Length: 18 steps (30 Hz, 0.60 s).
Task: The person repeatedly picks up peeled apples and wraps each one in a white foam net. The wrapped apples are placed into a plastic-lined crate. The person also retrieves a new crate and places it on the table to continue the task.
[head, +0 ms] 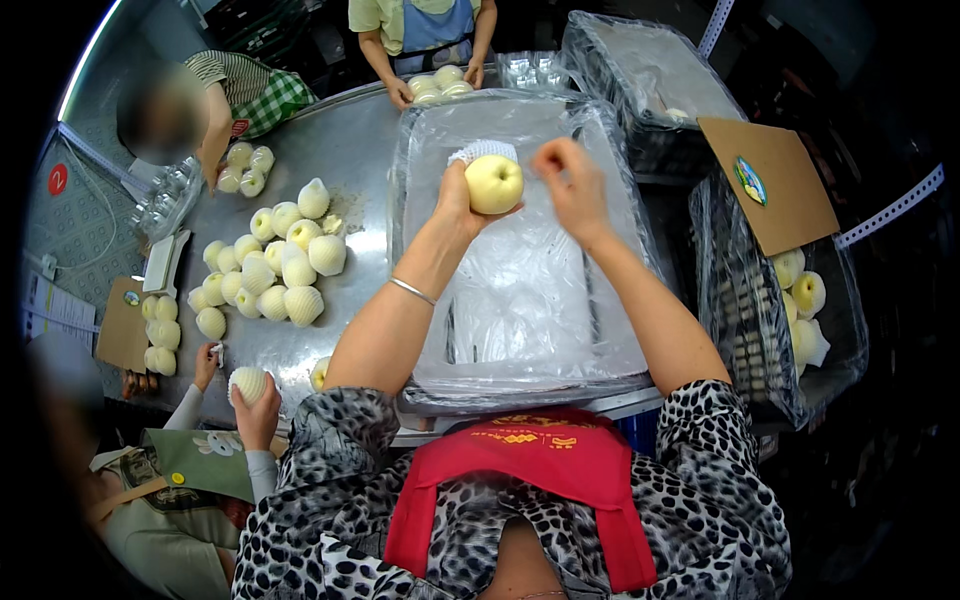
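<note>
My left hand (459,201) holds a pale yellow apple or pear (494,184) over a crate lined with clear plastic (517,307). White foam netting (484,150) shows just behind the fruit, against the fingers. To the right of the fruit and apart from it is my right hand (571,187), blurred, its fingers bent together; whether something small is between them cannot be told. On the metal table (360,300) to the left lies a group of similar fruit in foam nets (298,265).
Co-workers stand at the far edge (427,37), upper left (247,90) and lower left (187,480), their hands near fruit. Plastic-lined crates stand at upper right (652,67) and right (750,352), the latter with fruit and a cardboard sheet (772,180). Perforated metal posts rise nearby.
</note>
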Motion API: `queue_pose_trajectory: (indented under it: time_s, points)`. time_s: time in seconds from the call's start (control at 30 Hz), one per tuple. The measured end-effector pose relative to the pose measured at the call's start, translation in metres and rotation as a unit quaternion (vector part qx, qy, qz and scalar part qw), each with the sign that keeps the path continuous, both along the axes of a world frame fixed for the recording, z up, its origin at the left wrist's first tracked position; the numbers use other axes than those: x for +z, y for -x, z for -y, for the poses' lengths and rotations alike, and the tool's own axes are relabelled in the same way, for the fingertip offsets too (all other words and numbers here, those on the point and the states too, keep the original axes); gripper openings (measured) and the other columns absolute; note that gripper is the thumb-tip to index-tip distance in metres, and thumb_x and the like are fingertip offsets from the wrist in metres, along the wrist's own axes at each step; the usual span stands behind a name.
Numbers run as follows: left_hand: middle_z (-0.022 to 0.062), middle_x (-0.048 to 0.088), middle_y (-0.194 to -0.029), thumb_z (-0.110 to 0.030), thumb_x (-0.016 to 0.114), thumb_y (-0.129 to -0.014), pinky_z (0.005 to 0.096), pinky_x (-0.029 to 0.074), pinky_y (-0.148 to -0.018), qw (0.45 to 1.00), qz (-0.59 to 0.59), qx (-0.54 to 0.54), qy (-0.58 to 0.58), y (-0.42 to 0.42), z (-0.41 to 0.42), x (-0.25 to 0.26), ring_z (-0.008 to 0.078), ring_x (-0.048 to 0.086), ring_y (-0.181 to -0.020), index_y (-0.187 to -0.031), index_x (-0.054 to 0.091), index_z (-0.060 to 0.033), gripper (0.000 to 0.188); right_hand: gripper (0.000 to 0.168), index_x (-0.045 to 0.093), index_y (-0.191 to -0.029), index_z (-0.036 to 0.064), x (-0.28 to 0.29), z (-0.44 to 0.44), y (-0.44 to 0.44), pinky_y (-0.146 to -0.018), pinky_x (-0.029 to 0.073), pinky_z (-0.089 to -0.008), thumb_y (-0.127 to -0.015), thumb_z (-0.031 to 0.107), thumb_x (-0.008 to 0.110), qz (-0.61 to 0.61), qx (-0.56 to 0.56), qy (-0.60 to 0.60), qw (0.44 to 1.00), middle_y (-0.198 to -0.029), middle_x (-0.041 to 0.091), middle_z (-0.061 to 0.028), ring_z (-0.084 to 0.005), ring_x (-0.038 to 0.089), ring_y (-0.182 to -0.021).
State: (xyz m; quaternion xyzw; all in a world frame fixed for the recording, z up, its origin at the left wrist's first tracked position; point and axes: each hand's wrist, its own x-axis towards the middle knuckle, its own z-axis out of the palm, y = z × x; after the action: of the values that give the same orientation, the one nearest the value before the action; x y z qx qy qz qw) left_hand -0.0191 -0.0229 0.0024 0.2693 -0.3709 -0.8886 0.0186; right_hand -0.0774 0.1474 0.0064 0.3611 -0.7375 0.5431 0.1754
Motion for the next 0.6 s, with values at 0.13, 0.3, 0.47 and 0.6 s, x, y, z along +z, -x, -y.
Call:
queue_pose_trajectory:
  time_s: [0.13,0.3,0.47,0.6]
  points:
    - [0.0189,0.054,-0.139,-0.044,0.025,-0.109,0.0644,0.055,-0.099,0.995,-0.001,0.049,-0.087,-0.003,0.004,0.006,0.039,0.059,-0.125,-0.138,0.052,-0.0101,0.052,0.018,0.065,-0.102,0.01,0.003,-0.062,0.051,-0.086,0.048,-0.0442,-0.086,0.008,0.072,0.008,-0.344,-0.027,0.939,-0.095,0.069,-0.0051,-0.0293,0.063,-0.101]
    - [0.0204,0.051,-0.143,-0.048,0.023,-0.109,0.067,0.052,-0.101,0.986,-0.025,0.032,-0.161,0.01,0.004,0.0,0.0407,0.055,-0.129,-0.14,0.051,-0.009,0.057,0.046,0.065,-0.131,0.016,-0.024,-0.095,0.065,-0.093,0.048,-0.0434,-0.086,0.01,0.072,-0.109,-0.558,-0.169,0.805,-0.093,0.074,-0.0036,-0.0275,0.067,-0.102]
    - [0.0213,0.051,-0.143,-0.042,0.027,-0.109,0.0663,0.05,-0.105,0.978,-0.057,0.044,-0.196,0.002,0.008,0.004,0.0421,0.052,-0.132,-0.141,0.052,-0.0081,0.053,0.046,0.064,-0.135,0.009,0.03,-0.039,0.011,-0.095,0.051,-0.0418,-0.091,0.017,0.074,-0.022,-0.089,-0.007,0.996,-0.11,0.074,-0.0141,-0.0291,0.07,-0.107]
    - [0.0204,0.057,-0.139,-0.036,0.037,-0.107,0.058,0.053,-0.106,0.977,-0.163,-0.024,-0.133,-0.007,0.013,0.006,0.0391,0.059,-0.127,-0.137,0.055,-0.0045,0.047,0.092,0.045,-0.152,0.008,0.001,0.011,-0.011,-0.117,0.031,-0.0493,-0.076,0.04,0.087,-0.135,0.043,-0.106,0.984,-0.149,0.048,-0.0167,-0.0387,0.039,-0.141]
